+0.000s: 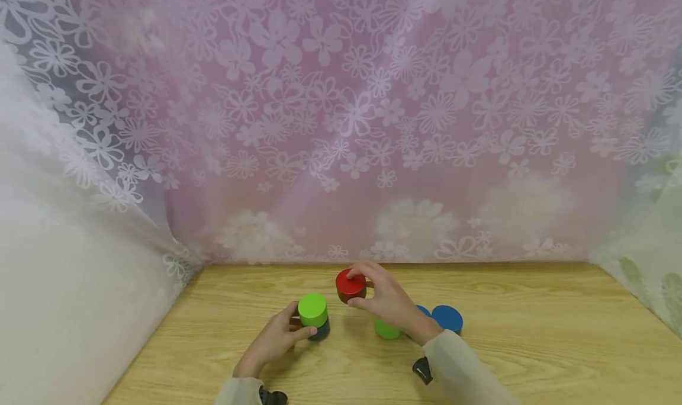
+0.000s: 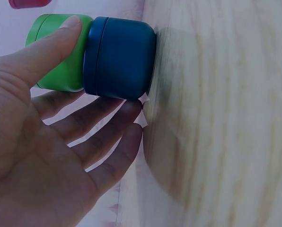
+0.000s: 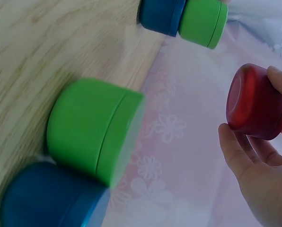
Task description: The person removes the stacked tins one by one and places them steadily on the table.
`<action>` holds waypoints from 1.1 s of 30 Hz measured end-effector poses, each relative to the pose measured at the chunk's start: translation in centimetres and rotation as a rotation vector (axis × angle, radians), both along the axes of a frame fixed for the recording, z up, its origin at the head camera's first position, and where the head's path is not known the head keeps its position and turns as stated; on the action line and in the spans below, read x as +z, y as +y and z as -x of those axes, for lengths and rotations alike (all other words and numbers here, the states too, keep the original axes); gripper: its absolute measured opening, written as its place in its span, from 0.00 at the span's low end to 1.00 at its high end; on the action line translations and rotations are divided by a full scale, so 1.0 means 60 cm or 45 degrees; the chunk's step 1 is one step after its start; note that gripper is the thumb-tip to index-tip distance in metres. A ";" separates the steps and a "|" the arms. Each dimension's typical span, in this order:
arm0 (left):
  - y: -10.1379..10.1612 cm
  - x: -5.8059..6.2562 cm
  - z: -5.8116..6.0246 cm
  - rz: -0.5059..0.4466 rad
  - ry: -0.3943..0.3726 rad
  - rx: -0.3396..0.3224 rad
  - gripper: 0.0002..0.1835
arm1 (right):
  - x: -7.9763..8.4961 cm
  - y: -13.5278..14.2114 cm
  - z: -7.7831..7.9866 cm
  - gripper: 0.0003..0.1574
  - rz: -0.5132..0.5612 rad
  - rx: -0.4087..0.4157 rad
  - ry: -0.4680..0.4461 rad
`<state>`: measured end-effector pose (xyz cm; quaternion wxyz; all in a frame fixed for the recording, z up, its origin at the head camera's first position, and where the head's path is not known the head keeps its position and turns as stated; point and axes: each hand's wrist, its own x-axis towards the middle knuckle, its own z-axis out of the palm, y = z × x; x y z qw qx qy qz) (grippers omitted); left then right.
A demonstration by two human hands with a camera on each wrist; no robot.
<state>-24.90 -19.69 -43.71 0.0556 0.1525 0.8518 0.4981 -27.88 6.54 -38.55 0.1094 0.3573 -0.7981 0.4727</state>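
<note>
Left hand (image 1: 274, 337) grips the upper green tin (image 1: 312, 311), seated on a dark blue tin (image 1: 321, 332) — presumably to steady the stack. Right hand (image 1: 391, 303) holds the red tin (image 1: 349, 282) above the table (image 1: 559, 316), gripped at its side, likely keeping it level. Another green tin (image 1: 388, 330) and two blue tins (image 1: 447, 318) stand rightward. Surface wood-grained; floral cloth (image 1: 373, 97) hangs behind.

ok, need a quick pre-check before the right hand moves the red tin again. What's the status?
1. Red tin gripped: ok, the right hand holds it off the table.
2. Stack upright: ok, green tin squarely on blue tin.
3. Stack steadied: ok, left hand has its thumb on the green tin.
4. Red tin above stack: not ok, it's off to the right.
5. Loose tins apart from stack: ok.
6. Red tin's contents: cannot tell.
</note>
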 end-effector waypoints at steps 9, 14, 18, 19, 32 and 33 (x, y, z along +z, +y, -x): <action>0.000 -0.002 -0.004 -0.005 -0.001 -0.014 0.35 | -0.003 0.026 0.001 0.24 -0.019 -0.047 0.005; -0.001 -0.004 -0.002 -0.008 0.010 -0.026 0.35 | -0.005 0.038 0.002 0.23 -0.009 -0.053 0.028; -0.002 -0.005 -0.001 -0.010 0.014 -0.036 0.35 | -0.007 0.046 0.001 0.23 -0.009 -0.062 0.029; -0.002 -0.005 -0.001 -0.009 0.015 -0.037 0.34 | -0.007 0.047 0.001 0.23 -0.006 -0.059 0.027; -0.002 -0.003 0.000 -0.006 0.010 -0.037 0.34 | -0.007 0.068 -0.002 0.24 0.009 -0.079 -0.019; -0.002 -0.003 0.000 -0.005 0.010 -0.035 0.34 | -0.007 0.069 -0.002 0.24 0.009 -0.082 -0.030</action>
